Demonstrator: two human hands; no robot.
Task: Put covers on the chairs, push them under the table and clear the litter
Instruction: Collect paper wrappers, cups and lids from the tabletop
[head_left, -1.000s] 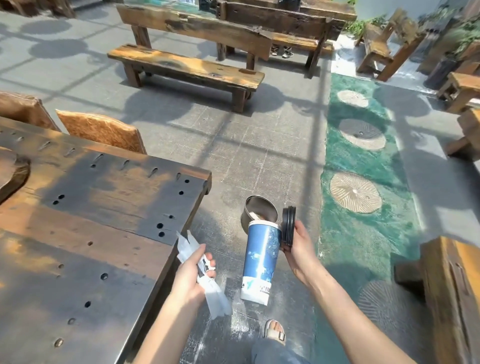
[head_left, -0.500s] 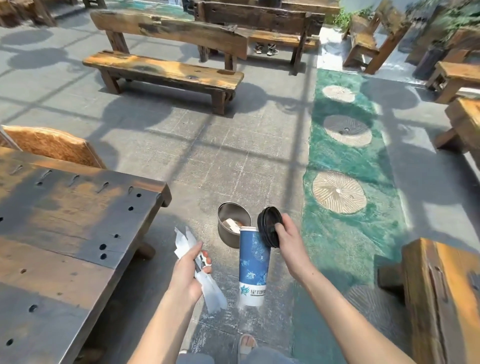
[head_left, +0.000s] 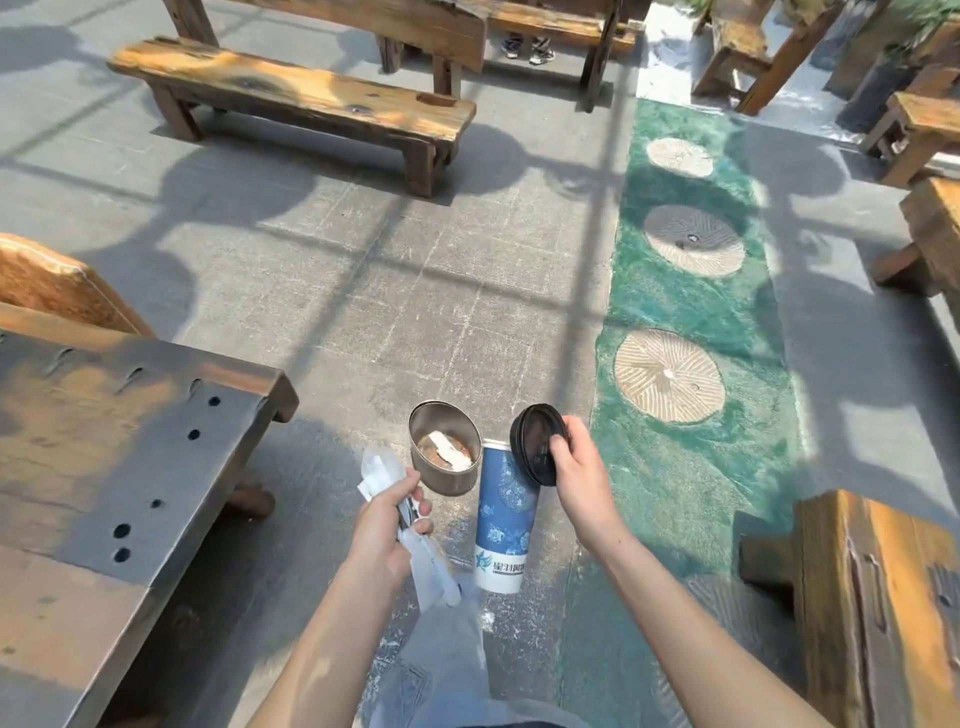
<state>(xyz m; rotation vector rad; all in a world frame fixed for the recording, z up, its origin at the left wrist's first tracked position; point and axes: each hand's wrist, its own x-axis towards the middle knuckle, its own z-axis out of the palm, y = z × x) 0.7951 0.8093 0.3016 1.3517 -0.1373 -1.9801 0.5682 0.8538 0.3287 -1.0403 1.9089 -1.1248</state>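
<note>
So the person is standing just off the corner of the dark wooden table (head_left: 130, 441), looking down at both hands over the paved floor (head_left: 363, 270). Left hand (head_left: 387, 525) is closed around a bunch of white plastic wrappers (head_left: 426, 566), fingers curled tight on them, with the wrappers sticking out above and below the fist. Right hand (head_left: 582, 478) has a black round lid (head_left: 537, 444) pinched between thumb and fingers, tilted on edge. The tall blue paper cup (head_left: 504, 519) hangs below the lid, mouth up near the lid; can't tell exactly which fingers are carrying it, since the lid hides that spot.

On the floor just past the table's corner, right between the two hands, sits a small metal bin (head_left: 444, 452) with some white and brown litter already inside. An orange covered chair back (head_left: 52, 286) pokes up against the table's far edge. Further out there's a wooden bench (head_left: 291, 93), and a green strip (head_left: 685, 312) with round stone discs runs along the right.
</note>
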